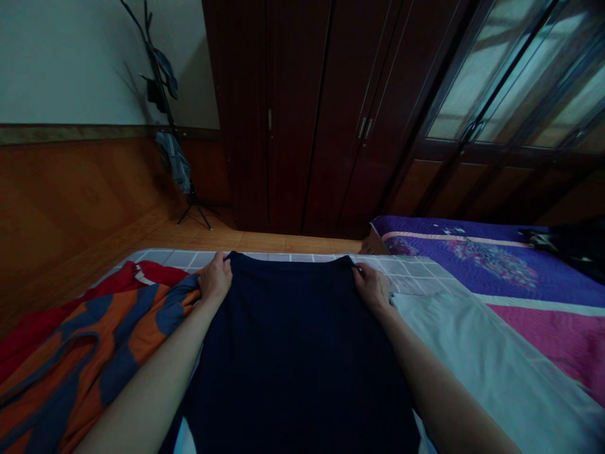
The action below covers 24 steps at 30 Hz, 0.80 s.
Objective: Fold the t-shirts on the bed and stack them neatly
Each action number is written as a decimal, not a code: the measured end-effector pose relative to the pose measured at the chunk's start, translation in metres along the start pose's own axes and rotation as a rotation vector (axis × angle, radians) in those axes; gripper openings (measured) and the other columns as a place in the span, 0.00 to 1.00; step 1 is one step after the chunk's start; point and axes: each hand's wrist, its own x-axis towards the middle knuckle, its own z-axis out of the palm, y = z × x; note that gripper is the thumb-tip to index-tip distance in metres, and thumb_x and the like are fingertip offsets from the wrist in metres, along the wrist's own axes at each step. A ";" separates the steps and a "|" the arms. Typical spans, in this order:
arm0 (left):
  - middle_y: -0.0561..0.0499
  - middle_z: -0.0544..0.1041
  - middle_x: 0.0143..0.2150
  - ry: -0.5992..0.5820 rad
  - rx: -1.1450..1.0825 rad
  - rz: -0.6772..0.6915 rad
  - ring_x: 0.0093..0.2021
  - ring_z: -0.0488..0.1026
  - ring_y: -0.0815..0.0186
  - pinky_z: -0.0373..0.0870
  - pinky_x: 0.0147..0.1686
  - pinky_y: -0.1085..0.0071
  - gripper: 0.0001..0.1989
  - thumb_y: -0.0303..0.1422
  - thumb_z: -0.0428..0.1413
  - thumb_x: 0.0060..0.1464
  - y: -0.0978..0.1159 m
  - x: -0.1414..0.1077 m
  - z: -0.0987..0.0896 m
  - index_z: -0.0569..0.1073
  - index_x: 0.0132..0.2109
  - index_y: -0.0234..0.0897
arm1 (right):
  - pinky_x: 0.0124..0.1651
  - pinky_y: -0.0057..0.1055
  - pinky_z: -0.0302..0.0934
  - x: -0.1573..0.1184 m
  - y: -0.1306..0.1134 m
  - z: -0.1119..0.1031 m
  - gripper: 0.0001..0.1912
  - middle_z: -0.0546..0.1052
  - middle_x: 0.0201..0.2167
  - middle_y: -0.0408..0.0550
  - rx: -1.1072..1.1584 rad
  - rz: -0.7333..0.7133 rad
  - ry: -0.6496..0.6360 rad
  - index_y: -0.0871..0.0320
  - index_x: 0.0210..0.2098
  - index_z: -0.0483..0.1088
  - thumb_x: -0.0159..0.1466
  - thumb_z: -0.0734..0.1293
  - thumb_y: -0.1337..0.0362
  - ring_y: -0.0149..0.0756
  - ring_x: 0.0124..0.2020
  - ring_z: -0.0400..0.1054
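Head view showed a dark navy garment [302, 353] directly between the person's two hands, spread across the middle of the picture and running off its bottom edge. The left hand [216, 279] had its fingers closed on the far left corner, and the right hand [373, 287] pinched the far right corner, with the straight far edge stretched between them. Neither hand was clearly the nearer: they gripped opposite ends of that edge, about level with each other, and the cloth extended from them back toward the wearer. That way seemed to be its long axis, though the near end was out of sight, so its full length could not be told. Whether the far edge was lifted or rested on the grey checked cloth [413, 270] was also unclear. An orange and blue garment [137, 325] lay just beside the left hand and forearm, partly over a red garment [163, 272]. On the other side, a pale garment [472, 353] lay beside the right wrist and forearm. Beyond the checked cloth stood a dark wooden wardrobe [297, 113], well apart from both hands.
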 end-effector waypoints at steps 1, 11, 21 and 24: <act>0.42 0.77 0.40 0.013 0.008 0.005 0.39 0.75 0.54 0.66 0.35 0.65 0.14 0.35 0.42 0.63 0.000 0.000 0.000 0.66 0.52 0.39 | 0.39 0.33 0.59 0.000 0.000 0.000 0.19 0.78 0.41 0.51 -0.010 -0.001 0.009 0.52 0.52 0.69 0.68 0.54 0.57 0.43 0.42 0.72; 0.40 0.73 0.43 0.046 0.044 0.194 0.47 0.69 0.51 0.66 0.45 0.60 0.11 0.30 0.48 0.57 -0.001 -0.004 -0.003 0.70 0.45 0.36 | 0.41 0.37 0.60 -0.003 0.005 -0.005 0.14 0.75 0.39 0.56 -0.120 -0.038 -0.026 0.57 0.45 0.73 0.65 0.58 0.62 0.45 0.40 0.70; 0.53 0.71 0.57 -0.279 -0.083 0.719 0.59 0.64 0.64 0.56 0.59 0.69 0.16 0.35 0.46 0.61 0.018 -0.021 -0.003 0.73 0.52 0.44 | 0.61 0.33 0.50 -0.013 -0.028 -0.001 0.24 0.60 0.63 0.43 0.002 -0.546 -0.174 0.49 0.59 0.63 0.65 0.59 0.51 0.40 0.62 0.54; 0.49 0.61 0.65 -0.374 -0.061 0.713 0.65 0.55 0.59 0.48 0.63 0.59 0.23 0.42 0.45 0.62 0.015 -0.023 0.003 0.64 0.61 0.43 | 0.63 0.40 0.47 -0.011 -0.020 0.006 0.29 0.59 0.64 0.49 -0.010 -0.561 -0.236 0.53 0.61 0.61 0.66 0.56 0.47 0.44 0.64 0.51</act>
